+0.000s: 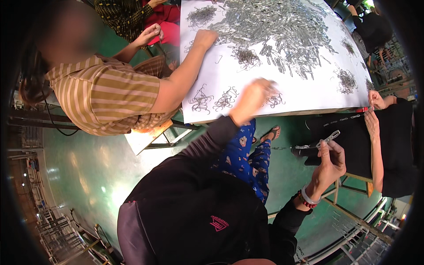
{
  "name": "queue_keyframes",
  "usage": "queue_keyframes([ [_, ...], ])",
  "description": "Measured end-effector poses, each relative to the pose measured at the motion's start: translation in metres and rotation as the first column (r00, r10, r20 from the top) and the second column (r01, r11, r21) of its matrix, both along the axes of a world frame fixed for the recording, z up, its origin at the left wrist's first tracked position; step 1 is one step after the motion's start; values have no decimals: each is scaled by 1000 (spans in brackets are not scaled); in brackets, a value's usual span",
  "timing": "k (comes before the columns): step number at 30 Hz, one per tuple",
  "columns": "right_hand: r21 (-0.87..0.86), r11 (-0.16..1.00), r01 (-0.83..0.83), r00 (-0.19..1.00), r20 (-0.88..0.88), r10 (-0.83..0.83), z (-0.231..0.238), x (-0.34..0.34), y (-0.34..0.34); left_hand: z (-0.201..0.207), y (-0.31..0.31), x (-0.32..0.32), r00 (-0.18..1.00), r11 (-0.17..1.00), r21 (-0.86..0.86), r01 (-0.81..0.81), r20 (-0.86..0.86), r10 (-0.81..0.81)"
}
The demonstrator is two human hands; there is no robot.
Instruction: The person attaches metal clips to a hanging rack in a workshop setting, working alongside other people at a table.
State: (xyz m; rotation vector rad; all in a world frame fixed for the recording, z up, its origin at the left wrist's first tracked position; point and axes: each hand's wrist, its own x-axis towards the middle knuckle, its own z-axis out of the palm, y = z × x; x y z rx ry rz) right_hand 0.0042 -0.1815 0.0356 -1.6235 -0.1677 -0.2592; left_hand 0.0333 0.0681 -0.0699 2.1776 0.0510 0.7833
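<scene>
My right hand (327,165) is raised off the table's near edge, with thumb and fingers pinched on a long, looped metal link (332,137). A string of joined metal links (301,147) trails leftward from beside it. Over the near edge of the white tabletop (304,95), my left hand (254,100) is smeared by motion. Its fingers are too blurred to read. It is nearest a small heap of thin, dark wire hooks (274,100); another heap of wire hooks (226,98) lies to its left.
A large spread of flat metal links (282,33) covers the table's middle and far part, with more hook heaps (346,81) around it. One co-worker in a striped shirt (119,92) reaches over from the left. At right, another person's hands (373,110) hold a red-handled tool.
</scene>
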Motion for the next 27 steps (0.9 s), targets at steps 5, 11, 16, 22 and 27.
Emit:
queue_keyframes([
  [5,-23,999,43,995,-86,-45,2,-3,-14,-33,89,48,933,930,332,-160,-257,252],
  [11,106,989,-102,994,-40,106,10,0,6,-57,111,34,906,886,427,-179,-281,318],
  [16,100,994,-52,995,-82,61,13,0,-3,-18,79,30,910,918,310,-246,-252,329],
  [22,78,993,-84,996,-16,85,7,0,-10,56,14,11,959,871,-441,217,-70,-274],
  [27,41,997,-69,998,-2,70,6,6,-10,126,-57,-9,817,541,-732,415,39,-575],
])
